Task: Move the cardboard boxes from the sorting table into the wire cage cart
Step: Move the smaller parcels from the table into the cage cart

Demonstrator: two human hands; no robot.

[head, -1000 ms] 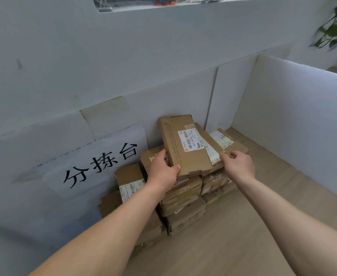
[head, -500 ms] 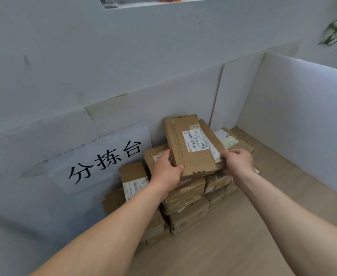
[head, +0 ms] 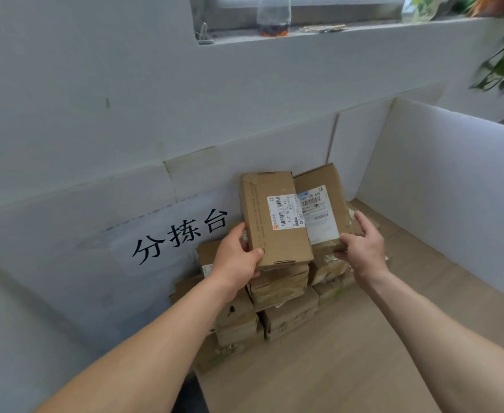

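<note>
A pile of brown cardboard boxes (head: 286,317) sits in the back corner of the wooden sorting table (head: 349,368). My left hand (head: 237,260) grips the near left corner of a flat box with a white label (head: 271,216), tilted up above the pile. My right hand (head: 362,245) grips the near edge of a second labelled box (head: 322,201) just to its right, also lifted and tilted. The two held boxes touch side by side. No wire cage cart is in view.
White foam panels (head: 441,186) wall the table at the back and right. A paper sign with black characters (head: 179,234) is stuck on the back panel. A window ledge (head: 304,34) with a bottle and a green plant (head: 503,61) lies above.
Both hands have raised their boxes up off the pile. The right-hand box, lying flat before, is now lifted and tilted next to the left one.
</note>
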